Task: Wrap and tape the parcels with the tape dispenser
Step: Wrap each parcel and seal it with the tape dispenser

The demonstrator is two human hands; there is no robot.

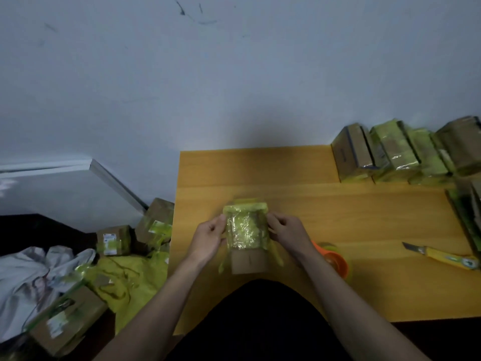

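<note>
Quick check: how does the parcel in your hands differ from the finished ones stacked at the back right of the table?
The held parcel, gripped by the left hand and right hand, shows bare cardboard at its near end; the stacked parcels look wrapped all round. The held parcel has loose yellow-green tape tails hanging off it; the stacked parcels' tape lies flat. The held parcel sits alone mid-table; the stacked parcels lean together in a row. Both are brown boxes under yellow-green tape.

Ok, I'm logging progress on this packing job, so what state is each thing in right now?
Parcel: partly taped, bare cardboard at near end, held at both sides.
Left hand: gripping parcel.
Right hand: gripping parcel.
Tape dispenser: lying on table, unheld.
Utility knife: blade out, unheld.
Taped parcels: lined up along wall.
</note>
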